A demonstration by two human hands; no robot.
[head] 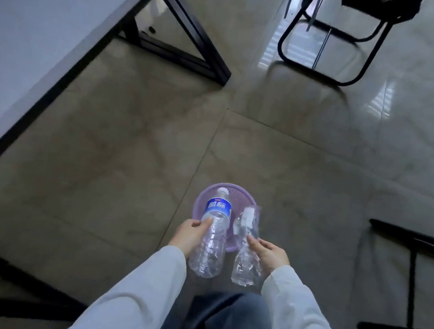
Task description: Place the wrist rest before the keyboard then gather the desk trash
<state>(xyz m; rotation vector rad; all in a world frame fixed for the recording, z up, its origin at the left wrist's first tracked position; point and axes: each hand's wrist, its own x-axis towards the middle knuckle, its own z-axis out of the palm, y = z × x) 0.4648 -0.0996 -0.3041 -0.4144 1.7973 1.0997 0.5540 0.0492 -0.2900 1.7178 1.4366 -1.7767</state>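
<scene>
Two hands are holding trash over a purple bin (pixel 230 193) on the floor (pixel 118 151). Fingers (pixel 206 223) of the left hand (pixel 189 234) are wrapping tight around a clear bottle (pixel 213 235) with a blue label and white cap, cap pointing away. Fingers (pixel 252 243) of the right hand (pixel 270 255) are pinching a crinkly clear wrapper (pixel 247 251). Both things are hanging above the bin's open top. What is sitting inside the bin is hard to tell. Part of a grey desk (pixel 35 30) is showing at the left.
</scene>
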